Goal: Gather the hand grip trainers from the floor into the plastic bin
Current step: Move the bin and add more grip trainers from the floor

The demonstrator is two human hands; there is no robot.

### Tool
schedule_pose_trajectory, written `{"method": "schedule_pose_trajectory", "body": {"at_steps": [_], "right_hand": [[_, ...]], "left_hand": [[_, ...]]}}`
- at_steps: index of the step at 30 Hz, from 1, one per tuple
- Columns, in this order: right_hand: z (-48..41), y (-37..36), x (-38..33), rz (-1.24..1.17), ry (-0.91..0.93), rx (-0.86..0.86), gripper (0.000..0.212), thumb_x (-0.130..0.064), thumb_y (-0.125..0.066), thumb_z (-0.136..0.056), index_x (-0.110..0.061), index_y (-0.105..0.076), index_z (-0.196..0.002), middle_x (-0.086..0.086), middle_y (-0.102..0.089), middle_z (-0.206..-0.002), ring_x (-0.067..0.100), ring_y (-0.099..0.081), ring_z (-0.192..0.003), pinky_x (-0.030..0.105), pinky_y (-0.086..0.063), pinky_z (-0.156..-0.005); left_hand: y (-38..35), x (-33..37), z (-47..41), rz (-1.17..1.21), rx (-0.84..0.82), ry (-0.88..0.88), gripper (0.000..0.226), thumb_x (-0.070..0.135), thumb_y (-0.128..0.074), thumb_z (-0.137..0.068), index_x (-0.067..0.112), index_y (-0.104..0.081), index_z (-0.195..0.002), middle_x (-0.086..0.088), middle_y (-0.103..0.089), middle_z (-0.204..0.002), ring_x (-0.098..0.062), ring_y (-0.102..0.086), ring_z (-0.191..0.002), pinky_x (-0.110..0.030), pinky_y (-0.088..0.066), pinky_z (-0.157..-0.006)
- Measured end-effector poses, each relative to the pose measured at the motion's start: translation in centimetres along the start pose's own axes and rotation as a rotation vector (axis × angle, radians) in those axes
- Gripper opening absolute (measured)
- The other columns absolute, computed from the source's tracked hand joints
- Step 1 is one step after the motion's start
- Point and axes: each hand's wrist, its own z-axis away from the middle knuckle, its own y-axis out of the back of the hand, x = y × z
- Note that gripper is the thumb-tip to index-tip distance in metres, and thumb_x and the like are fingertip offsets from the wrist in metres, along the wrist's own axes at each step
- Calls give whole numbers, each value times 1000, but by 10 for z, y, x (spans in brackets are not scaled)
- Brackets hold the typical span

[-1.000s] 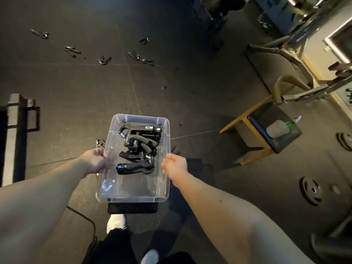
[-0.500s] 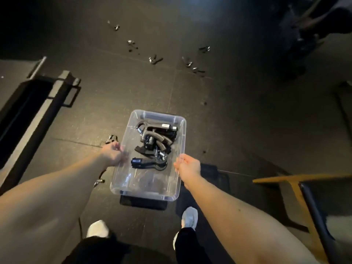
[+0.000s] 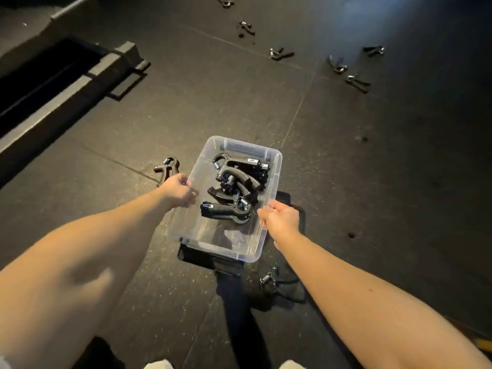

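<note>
I carry a clear plastic bin above the dark floor. My left hand grips its left rim and my right hand grips its right rim. Several black hand grip trainers lie piled inside it. One trainer lies on the floor just left of the bin, another trainer lies below the bin's near right corner. Several more trainers are scattered on the floor far ahead to the right.
A long dark metal frame with a raised edge runs along the floor at the upper left. The floor is dark rubber tiling with seams. The tips of my white shoes show at the bottom edge.
The view has swung left and I have stepped forward with the bin. The yellow bench has left the frame. The scattered trainers are nearer and further right. Both hands keep their hold.
</note>
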Motion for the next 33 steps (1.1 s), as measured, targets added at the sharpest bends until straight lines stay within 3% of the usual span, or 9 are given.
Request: {"method": "schedule_pose_trajectory", "body": {"at_steps": [6, 8, 12, 14, 18, 22, 24, 27, 33], "right_hand": [[-62, -31, 64, 14, 78, -45, 37, -3, -76, -83, -3, -68, -119, 7, -73, -89, 19, -65, -79, 46, -59, -88], [-67, -31, 72, 35, 107, -58, 34, -2, -75, -84, -7, -70, -117, 13, -74, -94, 15, -62, -72, 34, -61, -74], [-70, -22, 71, 96, 110, -137, 36, -11, -75, -87, -23, -61, -117, 11, -71, -102, 7, -58, -63, 9, -42, -45], [-71, -16, 70, 107, 107, -172, 44, -22, -76, -88, -15, -61, -129, 10, -72, -110, 7, -63, -71, 9, -48, -53], [-77, 1, 81, 41, 6, -238, 43, -37, -67, -94, -5, -64, -122, 10, -73, -107, 22, -72, -97, 37, -60, -88], [-88, 35, 118, 211, 26, -223, 28, -15, -66, -95, 1, -64, -118, 16, -71, -98, 28, -70, -88, 33, -59, -73], [-91, 56, 140, 442, 85, -217, 19, -8, -67, -90, -8, -69, -109, 12, -72, -96, 26, -70, -87, 35, -59, -74], [-89, 81, 163, 663, 159, -249, 23, 0, -57, -90, -11, -71, -104, 7, -72, -96, 22, -67, -91, 21, -55, -73], [-98, 106, 207, 1047, 352, -291, 47, -17, -70, -90, -18, -61, -136, 4, -63, -133, 22, -57, -123, 38, -45, -108]], "left_hand": [[-23, -59, -74, -39, 12, -63, 22, -5, -62, -89, 8, -52, -104, -25, -69, -108, -38, -72, -90, -48, -59, -77], [-23, -68, -82, -60, -2, -83, 27, -3, -64, -89, 3, -54, -113, -25, -70, -105, -34, -72, -84, -46, -59, -76], [-23, -71, -76, -95, 0, -87, 38, 6, -68, -90, 5, -53, -124, -18, -67, -109, -25, -71, -85, -39, -59, -75], [-33, -68, -72, -146, 53, -69, 51, 17, -69, -91, 5, -48, -135, -12, -63, -117, -24, -66, -95, -39, -55, -81], [-79, -54, -40, -385, 389, -210, 59, 38, -62, -89, 11, -45, -139, -15, -56, -133, -33, -55, -119, -46, -47, -103], [-152, -54, 18, -489, 532, -617, 53, 36, -55, -87, 22, -49, -138, -2, -45, -146, -24, -36, -139, -48, -23, -120], [-193, -62, 43, -410, 382, -778, 36, 32, -57, -89, 26, -59, -124, 6, -57, -127, -13, -52, -118, -40, -45, -105], [-252, -90, 63, -309, -28, -712, 22, 26, -59, -93, 25, -65, -113, 8, -64, -108, -5, -59, -90, -29, -54, -85], [-308, -159, 44, -609, -120, -357, 32, 37, -54, -96, 16, -56, -119, -8, -64, -118, -31, -63, -111, -42, -50, -91]]}}
